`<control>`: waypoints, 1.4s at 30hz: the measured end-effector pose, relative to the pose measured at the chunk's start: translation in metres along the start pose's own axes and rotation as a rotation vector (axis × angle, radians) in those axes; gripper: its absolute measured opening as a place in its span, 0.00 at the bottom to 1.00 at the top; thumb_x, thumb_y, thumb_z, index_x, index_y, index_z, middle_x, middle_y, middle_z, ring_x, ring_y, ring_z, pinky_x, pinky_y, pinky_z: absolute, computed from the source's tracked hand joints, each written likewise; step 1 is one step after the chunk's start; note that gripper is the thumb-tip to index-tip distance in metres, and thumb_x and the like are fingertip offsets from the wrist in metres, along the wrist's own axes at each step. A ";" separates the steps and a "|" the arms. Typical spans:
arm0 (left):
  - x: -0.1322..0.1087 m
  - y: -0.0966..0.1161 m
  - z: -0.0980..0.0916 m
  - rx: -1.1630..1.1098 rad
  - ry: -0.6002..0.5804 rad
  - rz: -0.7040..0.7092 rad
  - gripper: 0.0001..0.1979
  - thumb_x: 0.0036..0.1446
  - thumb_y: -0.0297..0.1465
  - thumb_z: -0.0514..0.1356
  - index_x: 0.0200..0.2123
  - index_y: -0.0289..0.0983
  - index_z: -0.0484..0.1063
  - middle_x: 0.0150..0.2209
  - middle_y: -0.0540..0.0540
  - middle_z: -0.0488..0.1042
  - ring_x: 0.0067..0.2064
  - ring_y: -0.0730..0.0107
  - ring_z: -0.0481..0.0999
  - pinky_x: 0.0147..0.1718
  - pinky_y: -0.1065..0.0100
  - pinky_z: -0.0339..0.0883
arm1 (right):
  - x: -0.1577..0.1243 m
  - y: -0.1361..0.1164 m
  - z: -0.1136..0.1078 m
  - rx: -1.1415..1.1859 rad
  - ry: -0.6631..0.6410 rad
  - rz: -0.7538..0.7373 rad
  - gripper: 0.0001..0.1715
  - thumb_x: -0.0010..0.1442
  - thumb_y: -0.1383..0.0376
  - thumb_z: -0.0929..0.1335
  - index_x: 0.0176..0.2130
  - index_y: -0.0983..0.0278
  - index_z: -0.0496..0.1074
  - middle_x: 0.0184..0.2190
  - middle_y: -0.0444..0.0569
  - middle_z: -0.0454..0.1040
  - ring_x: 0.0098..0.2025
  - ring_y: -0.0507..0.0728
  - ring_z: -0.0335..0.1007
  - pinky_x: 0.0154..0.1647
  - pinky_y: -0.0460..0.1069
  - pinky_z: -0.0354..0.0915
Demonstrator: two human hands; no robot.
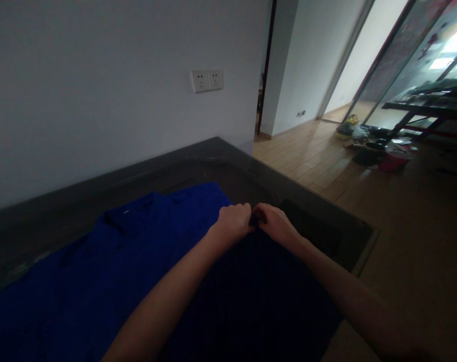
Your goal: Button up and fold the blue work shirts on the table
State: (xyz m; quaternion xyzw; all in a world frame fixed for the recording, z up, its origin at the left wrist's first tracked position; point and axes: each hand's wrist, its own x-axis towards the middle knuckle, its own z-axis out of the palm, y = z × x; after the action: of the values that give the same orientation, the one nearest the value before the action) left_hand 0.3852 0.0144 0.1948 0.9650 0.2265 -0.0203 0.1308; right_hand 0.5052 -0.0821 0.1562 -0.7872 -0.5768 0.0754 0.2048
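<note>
A blue garment (138, 271) with a collar lies spread over a dark, glossy table (247, 171). My left hand (236, 217) is closed on the cloth near the garment's right side. Close beside it, my right hand (272, 221) pinches the same dark blue cloth, with only a small gap between the two hands. From both hands the cloth hangs down toward me between my forearms, in deep shadow. The fingertips of both hands are partly hidden.
A pale wall with a double socket (207, 80) rises behind the table. The table's right corner juts out over the wooden floor (311, 156). Farther right, a red bucket (394, 158) and bags stand by a dark bench (432, 108).
</note>
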 end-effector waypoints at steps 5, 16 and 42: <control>0.004 0.009 0.011 0.085 -0.008 -0.128 0.11 0.58 0.26 0.52 0.42 0.35 0.71 0.40 0.35 0.76 0.43 0.51 0.77 0.37 0.59 0.69 | 0.000 0.001 -0.002 0.019 0.001 -0.045 0.16 0.50 0.78 0.62 0.38 0.66 0.69 0.33 0.47 0.70 0.33 0.52 0.65 0.34 0.45 0.58; 0.003 -0.008 0.004 0.122 0.063 -0.037 0.11 0.56 0.29 0.51 0.41 0.35 0.69 0.39 0.38 0.75 0.42 0.54 0.77 0.36 0.60 0.71 | -0.008 -0.005 -0.012 -0.060 -0.268 -0.252 0.10 0.59 0.70 0.64 0.40 0.67 0.75 0.41 0.54 0.70 0.44 0.57 0.68 0.47 0.51 0.63; 0.008 -0.009 0.006 0.038 0.038 -0.040 0.12 0.55 0.31 0.51 0.40 0.35 0.69 0.39 0.37 0.76 0.42 0.52 0.77 0.36 0.59 0.71 | -0.013 -0.017 -0.009 -0.351 -0.212 -0.035 0.12 0.62 0.71 0.59 0.44 0.64 0.67 0.41 0.52 0.72 0.42 0.55 0.70 0.36 0.46 0.60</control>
State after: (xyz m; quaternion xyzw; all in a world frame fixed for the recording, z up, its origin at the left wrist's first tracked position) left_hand 0.3887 0.0238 0.1864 0.9628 0.2476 -0.0090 0.1079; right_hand 0.4887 -0.0924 0.1698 -0.7884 -0.6129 0.0529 0.0039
